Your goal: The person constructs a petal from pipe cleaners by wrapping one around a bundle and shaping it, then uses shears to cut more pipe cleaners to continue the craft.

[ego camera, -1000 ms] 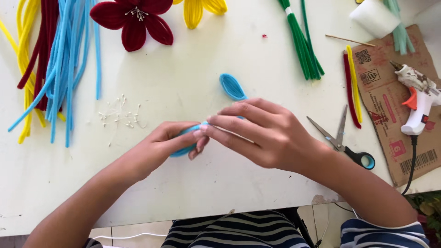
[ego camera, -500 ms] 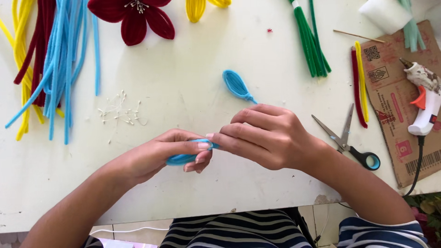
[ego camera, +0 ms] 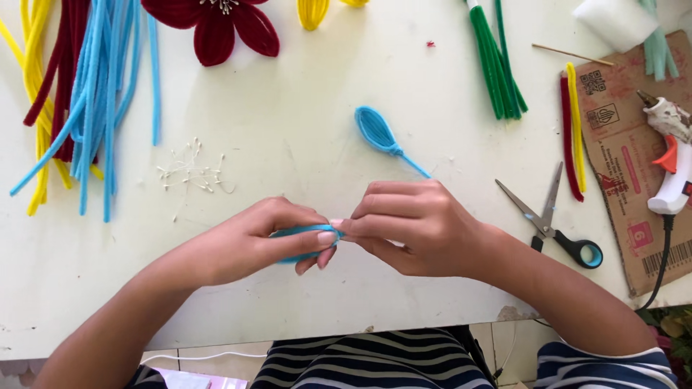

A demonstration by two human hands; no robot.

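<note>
Two hands, left [ego camera: 252,241] and right [ego camera: 414,227], work over a white tabletop [ego camera: 303,144] bearing two looped light-blue pipe-cleaner petals [ego camera: 376,132], one in the hands [ego camera: 299,232]. Also shown: one dark red pipe-cleaner flower [ego camera: 216,21], one pair of black-handled scissors [ego camera: 551,223] and one white hot-glue gun [ego camera: 672,169].

A single head-worn camera looks steeply down, close over the white table [ego camera: 303,130] before the person.

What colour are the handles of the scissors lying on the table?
The scissors have black handles with a light blue lining inside the loop, seen in the head view, beside the right hand.
</note>
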